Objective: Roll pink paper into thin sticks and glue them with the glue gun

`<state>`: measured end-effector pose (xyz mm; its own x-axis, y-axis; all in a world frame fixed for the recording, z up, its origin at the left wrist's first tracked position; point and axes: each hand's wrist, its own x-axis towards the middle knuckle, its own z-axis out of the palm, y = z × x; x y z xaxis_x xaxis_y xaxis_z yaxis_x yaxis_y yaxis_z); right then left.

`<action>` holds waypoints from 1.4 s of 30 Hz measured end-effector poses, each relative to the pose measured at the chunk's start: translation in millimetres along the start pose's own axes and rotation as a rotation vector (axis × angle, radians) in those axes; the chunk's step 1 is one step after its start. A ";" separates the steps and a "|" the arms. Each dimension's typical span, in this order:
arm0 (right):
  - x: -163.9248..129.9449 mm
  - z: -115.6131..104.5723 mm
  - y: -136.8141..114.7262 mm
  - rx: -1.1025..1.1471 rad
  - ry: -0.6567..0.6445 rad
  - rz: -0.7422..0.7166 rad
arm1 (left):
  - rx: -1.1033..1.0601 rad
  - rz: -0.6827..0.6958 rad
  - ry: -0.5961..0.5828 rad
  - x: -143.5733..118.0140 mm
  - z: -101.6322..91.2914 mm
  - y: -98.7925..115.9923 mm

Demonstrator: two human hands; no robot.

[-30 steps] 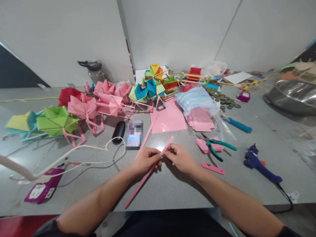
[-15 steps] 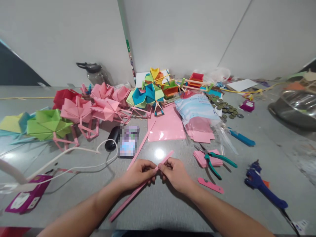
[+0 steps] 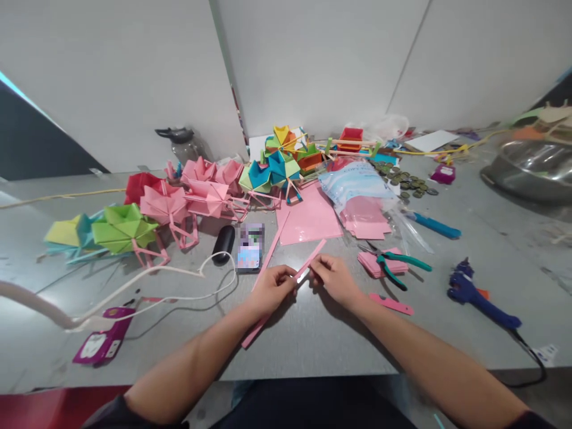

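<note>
A narrow pink paper strip [image 3: 318, 249] slants across the middle of the desk, its far end pointing up and right. My left hand [image 3: 274, 290] pinches it between thumb and fingers, and its lower end [image 3: 251, 338] comes out below my wrist. A short way farther along, the fingertips of my right hand [image 3: 335, 277] are closed on the strip's edge. Another pink strip [image 3: 276, 241] lies on the desk behind my left hand. Past my hands is a pink sheet in clear plastic [image 3: 308, 219].
Green-handled pliers [image 3: 393, 265] rest on small pink papers, with a pink punched piece [image 3: 391, 304] nearby. Rightward lie a blue glue gun [image 3: 480, 298] and a blue cutter [image 3: 433, 225]. Folded paper models [image 3: 165, 205], a phone [image 3: 250, 247] and a white cable [image 3: 179, 298] occupy the left.
My right hand has slid away from my left along the strip, leaving a small gap between them. The whole view has tilted, so the desk's front edge shows more.
</note>
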<state>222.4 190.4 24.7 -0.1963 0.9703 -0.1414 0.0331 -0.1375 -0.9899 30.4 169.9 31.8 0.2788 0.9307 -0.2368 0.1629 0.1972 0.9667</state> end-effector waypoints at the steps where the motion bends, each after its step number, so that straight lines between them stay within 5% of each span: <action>1: 1.0 -0.6 0.6 0.005 0.011 -0.005 | -0.005 0.001 0.004 0.2 0.4 -1.2; 13: -0.2 -2.3 3.9 -0.069 0.006 -0.050 | -0.109 -0.042 0.036 -0.5 6.9 -0.8; 26: -6.0 -1.1 1.3 -0.151 0.035 -0.114 | 0.165 0.076 -0.002 -7.3 4.7 1.2; 42: -7.7 -6.7 -3.5 -0.172 -0.016 -0.074 | 0.160 0.059 0.004 -7.3 4.1 2.8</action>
<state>230.4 184.8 29.3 -0.2202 0.9730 -0.0697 0.1853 -0.0284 -0.9823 32.7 162.3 35.9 0.2887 0.9405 -0.1795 0.2953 0.0909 0.9511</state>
